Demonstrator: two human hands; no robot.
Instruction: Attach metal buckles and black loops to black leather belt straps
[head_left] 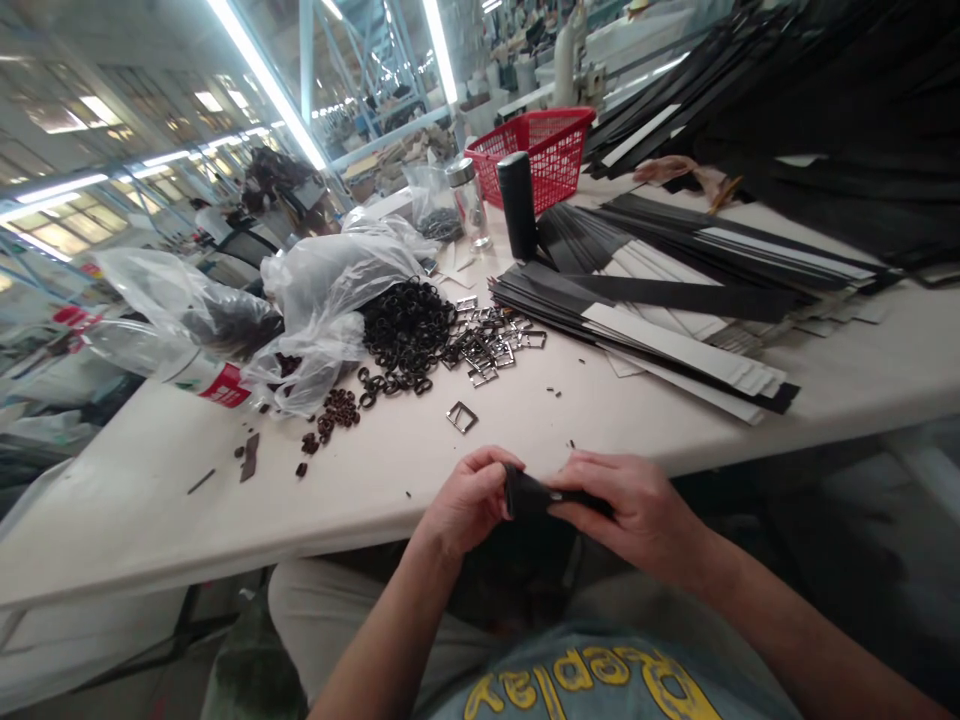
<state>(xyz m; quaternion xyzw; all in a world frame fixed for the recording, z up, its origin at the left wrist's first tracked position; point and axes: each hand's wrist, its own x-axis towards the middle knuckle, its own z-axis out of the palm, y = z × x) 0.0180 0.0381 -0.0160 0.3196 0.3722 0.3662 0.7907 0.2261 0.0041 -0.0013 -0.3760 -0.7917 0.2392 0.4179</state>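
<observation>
My left hand [469, 500] pinches the folded end of a black belt strap [531, 494] at the table's front edge. On its other side my right hand [634, 508] grips the same strap, thumb on top and fingers curled around. A small shiny spot shows on the strap by the right fingertips; I cannot make out what it is. Just beyond my hands lies a single metal buckle [461, 417]. Behind it are a heap of similar buckles [487, 345] and a pile of black strap loops [409, 335]. Smaller brown loops [330, 418] are scattered to the left.
Stacked black and white strips [675, 350] cover the right side of the table [360, 510]. At the back stand a red basket [551, 150], a black bottle [517, 205] and a glass jar [469, 205]. Plastic bags [322, 280] and a plastic bottle [172, 360] lie to the left.
</observation>
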